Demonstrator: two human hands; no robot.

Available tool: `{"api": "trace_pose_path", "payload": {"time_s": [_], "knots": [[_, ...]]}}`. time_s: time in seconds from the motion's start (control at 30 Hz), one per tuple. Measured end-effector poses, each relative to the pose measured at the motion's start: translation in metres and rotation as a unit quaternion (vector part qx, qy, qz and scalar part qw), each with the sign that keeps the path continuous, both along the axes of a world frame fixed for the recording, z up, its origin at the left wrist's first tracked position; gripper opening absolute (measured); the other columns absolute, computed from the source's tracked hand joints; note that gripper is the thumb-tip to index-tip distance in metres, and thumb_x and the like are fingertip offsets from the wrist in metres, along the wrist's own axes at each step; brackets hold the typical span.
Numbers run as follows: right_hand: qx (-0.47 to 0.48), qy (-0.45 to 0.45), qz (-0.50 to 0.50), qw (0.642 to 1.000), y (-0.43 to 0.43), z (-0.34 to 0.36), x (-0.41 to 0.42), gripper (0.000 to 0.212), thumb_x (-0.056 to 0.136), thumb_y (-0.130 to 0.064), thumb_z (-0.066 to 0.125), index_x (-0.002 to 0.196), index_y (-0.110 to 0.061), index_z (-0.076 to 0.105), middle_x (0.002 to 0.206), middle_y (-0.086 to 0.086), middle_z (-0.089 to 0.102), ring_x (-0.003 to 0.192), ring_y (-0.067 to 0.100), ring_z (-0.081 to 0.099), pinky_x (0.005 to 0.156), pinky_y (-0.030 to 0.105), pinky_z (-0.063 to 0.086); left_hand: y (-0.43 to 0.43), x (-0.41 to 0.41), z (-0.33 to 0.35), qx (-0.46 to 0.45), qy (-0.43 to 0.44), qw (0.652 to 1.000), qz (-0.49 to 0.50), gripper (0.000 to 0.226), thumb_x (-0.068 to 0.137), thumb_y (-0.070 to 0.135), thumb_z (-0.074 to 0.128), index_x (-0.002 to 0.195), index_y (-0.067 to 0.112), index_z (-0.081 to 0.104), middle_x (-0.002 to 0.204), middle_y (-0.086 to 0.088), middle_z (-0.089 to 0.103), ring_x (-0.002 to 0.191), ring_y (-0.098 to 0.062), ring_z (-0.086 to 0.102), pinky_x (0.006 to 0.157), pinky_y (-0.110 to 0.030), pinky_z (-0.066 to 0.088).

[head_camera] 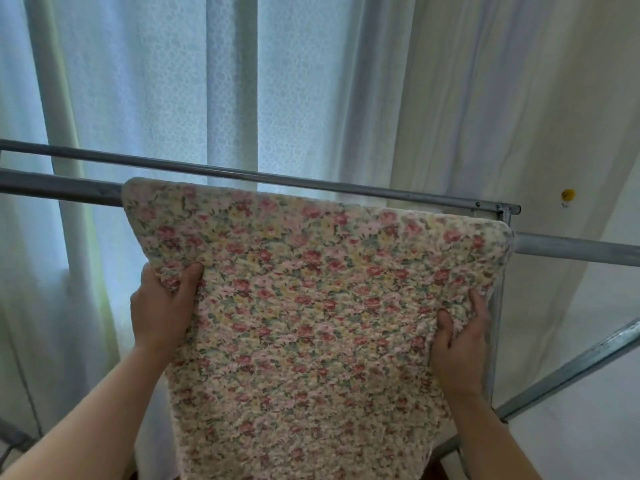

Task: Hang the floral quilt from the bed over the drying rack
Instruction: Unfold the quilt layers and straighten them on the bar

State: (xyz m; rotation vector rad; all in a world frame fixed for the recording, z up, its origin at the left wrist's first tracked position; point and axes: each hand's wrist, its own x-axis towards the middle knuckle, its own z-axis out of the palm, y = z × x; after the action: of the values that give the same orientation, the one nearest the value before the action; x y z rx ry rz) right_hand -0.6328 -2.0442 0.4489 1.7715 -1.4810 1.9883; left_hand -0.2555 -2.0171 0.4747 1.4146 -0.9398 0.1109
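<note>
I hold the floral quilt point(311, 306) up at the drying rack point(59, 188), one hand on each side edge so the width stays spread and it goes on flat, not bunched.

Left hand point(162, 306): thumb clamped on the printed face and the other fingers wrapped behind the left edge, a firm pinch grip. Right hand point(460, 341): fingers curled into the fabric near the right edge, which puckers under them, so it is grasping too. Neither hand is released.

The quilt's rounded top fold sits across the near rail, covering it from the left end almost to the right-hand corner post. The rest hangs down toward me. I can't tell how much has gone over the back side, which is hidden. My read: it's draped but still being squared, not let go yet.

The quilt is thick and padded, with a nubbly stitched surface. It has a small pink, red and yellow flower print on cream, and soft rounded corners. The rack is grey metal tube, with a second thinner rail point(311, 181) behind and a diagonal brace point(571, 372) lower right. Behind it are a sheer patterned curtain point(156, 81) and a plain cream wall point(588, 98) with a small yellow hook point(568, 195).
</note>
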Motion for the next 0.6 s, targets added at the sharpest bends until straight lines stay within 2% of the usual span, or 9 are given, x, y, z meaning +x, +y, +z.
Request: {"api": "trace_pose_path", "payload": {"time_s": [0.2,0.3,0.4,0.5,0.6], "knots": [[0.083,0.021,0.02,0.996,-0.003,-0.036,-0.002,0.053,0.093,-0.022,0.044,0.14,-0.011,0.023,0.143,0.013,0.036,0.118,0.026,0.043,0.087,0.032,0.036,0.005,-0.002,-0.024,0.051,-0.012,0.999,0.004,0.057,0.078,0.055,0.056,0.107,0.006,0.047,0.097,-0.022,0.064,0.089,-0.041,0.059,0.072,-0.045,0.045],[0.115,0.036,0.023,0.992,-0.004,-0.043,-0.004,0.053,0.092,-0.026,0.042,0.14,-0.012,0.023,0.145,0.013,0.034,0.12,0.031,0.045,0.081,0.034,0.041,0.011,-0.004,-0.032,0.07,-0.014,0.997,0.008,0.066,0.074,0.061,0.051,0.107,0.004,0.047,0.092,-0.021,0.064,0.085,-0.041,0.059,0.067,-0.041,0.042],[0.129,0.04,0.017,0.991,-0.005,-0.041,-0.003,0.051,0.092,-0.024,0.045,0.138,-0.01,0.026,0.144,0.015,0.035,0.125,0.035,0.04,0.088,0.043,0.043,0.016,-0.006,-0.034,0.078,-0.01,0.997,-0.007,0.074,0.068,0.068,0.045,0.107,0.005,0.048,0.083,-0.012,0.062,0.08,-0.036,0.059,0.063,-0.036,0.039],[0.109,0.005,-0.003,0.994,-0.005,-0.028,-0.002,0.044,0.087,-0.012,0.058,0.127,-0.003,0.04,0.126,0.02,0.047,0.112,0.034,0.047,0.084,0.045,0.046,0.02,-0.005,-0.03,0.109,-0.007,0.993,-0.036,0.073,0.068,0.079,0.043,0.099,0.013,0.05,0.071,0.006,0.054,0.073,-0.027,0.054,0.062,-0.035,0.038],[0.024,-0.119,0.024,0.992,0.004,0.009,0.003,0.033,0.077,-0.019,0.051,0.106,-0.009,0.041,0.099,0.011,0.047,0.083,0.018,0.046,0.068,0.029,0.039,0.025,0.0,-0.007,0.064,0.043,0.995,-0.07,0.079,0.063,0.082,0.035,0.1,0.014,0.05,0.086,0.002,0.056,0.08,-0.022,0.05,0.071,-0.037,0.04]]}}
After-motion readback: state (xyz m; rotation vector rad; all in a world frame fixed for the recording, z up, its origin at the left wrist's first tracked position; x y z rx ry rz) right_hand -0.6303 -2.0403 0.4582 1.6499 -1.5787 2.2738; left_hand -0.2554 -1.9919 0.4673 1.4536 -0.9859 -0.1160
